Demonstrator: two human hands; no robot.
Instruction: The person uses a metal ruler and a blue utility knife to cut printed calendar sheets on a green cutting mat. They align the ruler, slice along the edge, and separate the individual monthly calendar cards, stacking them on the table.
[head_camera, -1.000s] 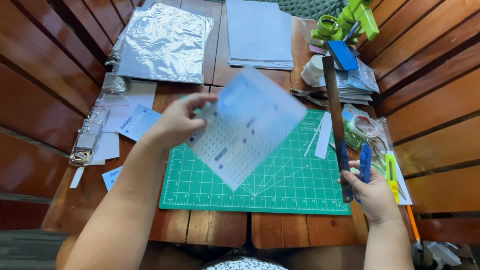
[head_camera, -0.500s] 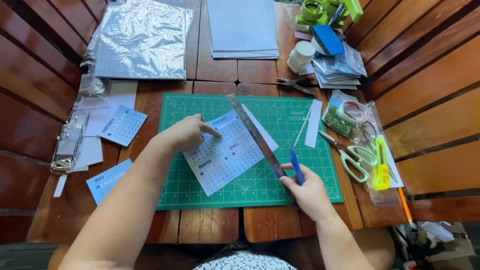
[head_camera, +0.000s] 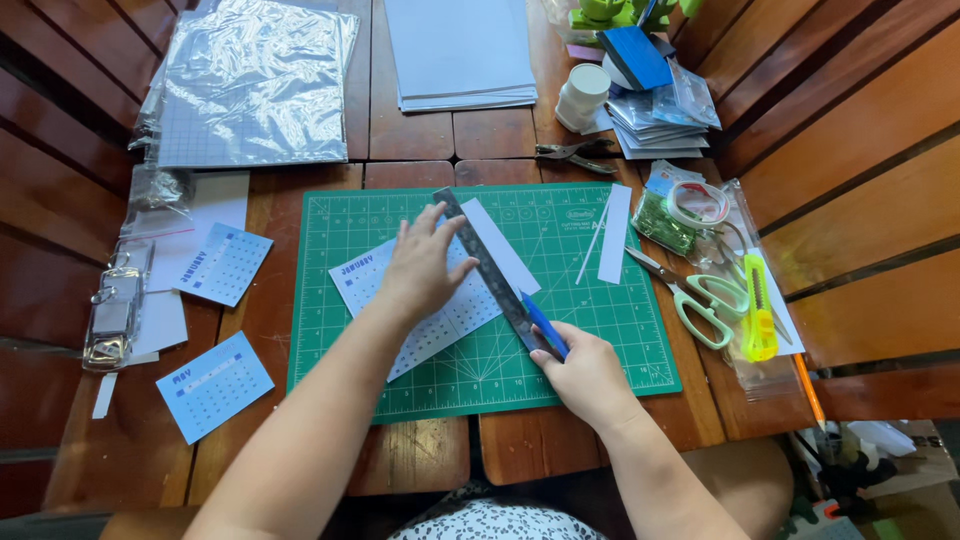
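Head view is showing the left hand (head_camera: 420, 268) pressing flat, fingers spread, on a pale blue calendar sheet (head_camera: 415, 310) and a dark ruler (head_camera: 490, 268) running diagonally across the green cutting mat (head_camera: 600, 330). The right hand (head_camera: 585, 375) is closing its grip on a blue knife (head_camera: 545, 325) at the ruler's near end.

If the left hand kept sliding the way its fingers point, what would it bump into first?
Most likely the metal ruler. The left hand lies flat on the calendar sheet, fingers aimed up and right, and the fingertips already look to be at the ruler's edge, though actual contact is hard to judge.
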